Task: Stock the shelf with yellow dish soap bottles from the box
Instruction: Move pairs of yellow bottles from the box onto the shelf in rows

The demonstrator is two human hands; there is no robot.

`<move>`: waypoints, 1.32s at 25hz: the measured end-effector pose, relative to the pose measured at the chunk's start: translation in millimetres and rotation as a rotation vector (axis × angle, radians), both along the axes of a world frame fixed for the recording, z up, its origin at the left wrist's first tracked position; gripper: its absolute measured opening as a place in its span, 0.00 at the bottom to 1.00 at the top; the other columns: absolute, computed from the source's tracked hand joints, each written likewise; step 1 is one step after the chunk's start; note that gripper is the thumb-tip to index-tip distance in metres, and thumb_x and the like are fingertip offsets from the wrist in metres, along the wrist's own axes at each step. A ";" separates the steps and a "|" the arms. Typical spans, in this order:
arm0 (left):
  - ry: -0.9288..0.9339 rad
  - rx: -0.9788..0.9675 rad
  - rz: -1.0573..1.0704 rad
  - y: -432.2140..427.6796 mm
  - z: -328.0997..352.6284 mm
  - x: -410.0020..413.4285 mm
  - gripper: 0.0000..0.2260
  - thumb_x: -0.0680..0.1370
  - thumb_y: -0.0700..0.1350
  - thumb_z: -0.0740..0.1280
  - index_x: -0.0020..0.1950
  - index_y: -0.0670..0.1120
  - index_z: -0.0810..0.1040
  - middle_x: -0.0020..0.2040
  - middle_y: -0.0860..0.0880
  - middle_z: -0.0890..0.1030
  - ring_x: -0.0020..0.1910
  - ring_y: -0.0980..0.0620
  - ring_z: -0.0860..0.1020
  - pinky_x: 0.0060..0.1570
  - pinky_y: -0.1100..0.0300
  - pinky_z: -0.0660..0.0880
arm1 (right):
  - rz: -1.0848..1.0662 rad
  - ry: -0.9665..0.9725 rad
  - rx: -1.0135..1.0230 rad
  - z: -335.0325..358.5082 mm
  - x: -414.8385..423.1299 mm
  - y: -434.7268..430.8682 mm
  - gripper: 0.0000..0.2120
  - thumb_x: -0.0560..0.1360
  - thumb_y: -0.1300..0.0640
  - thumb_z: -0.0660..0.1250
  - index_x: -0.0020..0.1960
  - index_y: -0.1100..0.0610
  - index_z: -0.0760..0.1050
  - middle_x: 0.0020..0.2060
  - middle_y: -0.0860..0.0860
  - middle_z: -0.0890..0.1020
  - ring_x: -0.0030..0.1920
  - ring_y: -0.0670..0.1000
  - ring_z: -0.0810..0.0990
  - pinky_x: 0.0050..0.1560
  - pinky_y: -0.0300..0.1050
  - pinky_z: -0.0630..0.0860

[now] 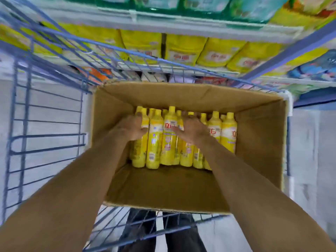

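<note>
1. Our left forearm and right forearm come in from 7 and 5 o'clock and meet over the middle of the view.
2. We see a blue wire cart around everything. Its side grid is at 9 o'clock and its front rail runs across at 12 o'clock.
3. At 12 o'clock, beyond the cart, we see the shelf. Yellow pouches stand in a row just under its edge.
4. An open cardboard box sits in the cart at the centre, against the cart's 3 o'clock side.
5. We see dark trouser legs through the cart's wires at 6 o'clock.
6. The yellow dish soap bottles are packed against the box's 12 o'clock wall, caps toward the shelf. The 6 o'clock half of the box floor shows bare cardboard.
7. Our right hand lies on the bottles just right of the row's middle, with the thumb stretched toward 9 o'clock. The fingers reach over the necks, and we cannot tell whether they clamp on any bottle.
8. Our left hand is at the row's 9 o'clock end, with fingers and thumb curled round the end bottle.
</note>
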State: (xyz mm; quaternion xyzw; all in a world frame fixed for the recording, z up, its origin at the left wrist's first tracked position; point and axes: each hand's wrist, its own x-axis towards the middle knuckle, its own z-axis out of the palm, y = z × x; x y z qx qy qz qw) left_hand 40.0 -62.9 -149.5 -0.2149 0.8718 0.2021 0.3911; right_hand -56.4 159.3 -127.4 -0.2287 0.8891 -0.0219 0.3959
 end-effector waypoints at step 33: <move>0.482 0.484 0.557 21.2 13.0 30.9 0.30 0.59 0.54 0.79 0.58 0.56 0.73 0.50 0.52 0.84 0.49 0.51 0.83 0.51 0.48 0.81 | -0.678 -0.197 -0.618 -11.8 51.3 -9.2 0.24 0.63 0.60 0.84 0.55 0.53 0.78 0.44 0.41 0.83 0.45 0.38 0.81 0.48 0.34 0.79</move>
